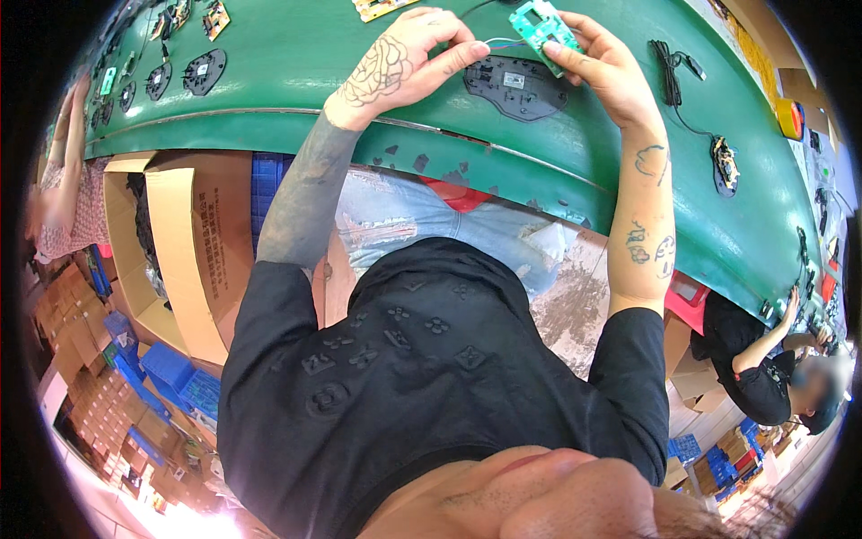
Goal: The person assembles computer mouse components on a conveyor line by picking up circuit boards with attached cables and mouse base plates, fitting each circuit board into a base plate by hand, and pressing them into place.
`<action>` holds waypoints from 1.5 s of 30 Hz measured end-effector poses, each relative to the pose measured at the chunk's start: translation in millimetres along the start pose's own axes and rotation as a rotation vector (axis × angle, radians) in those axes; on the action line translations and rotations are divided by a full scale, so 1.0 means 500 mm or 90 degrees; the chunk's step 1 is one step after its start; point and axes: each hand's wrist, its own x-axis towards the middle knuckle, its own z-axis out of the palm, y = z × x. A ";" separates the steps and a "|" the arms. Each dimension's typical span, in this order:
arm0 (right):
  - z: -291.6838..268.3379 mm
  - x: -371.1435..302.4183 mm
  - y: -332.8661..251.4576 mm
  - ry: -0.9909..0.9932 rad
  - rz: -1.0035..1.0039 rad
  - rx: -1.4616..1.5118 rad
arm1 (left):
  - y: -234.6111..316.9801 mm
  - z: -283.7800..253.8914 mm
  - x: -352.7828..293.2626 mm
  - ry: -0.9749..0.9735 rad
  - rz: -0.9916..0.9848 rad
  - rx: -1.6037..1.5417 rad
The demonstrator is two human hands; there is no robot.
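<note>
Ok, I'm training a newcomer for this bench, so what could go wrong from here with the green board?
Thin wires run between the left hand and the green circuit board; a sharp tug might strain them. The right hand seems to grip the board near one end, so it could slip and perhaps hit the black plate nearby.
</note>
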 end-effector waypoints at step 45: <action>0.033 -0.031 -0.064 0.214 -0.016 -0.327 | 0.006 0.060 0.030 -0.269 -0.131 0.179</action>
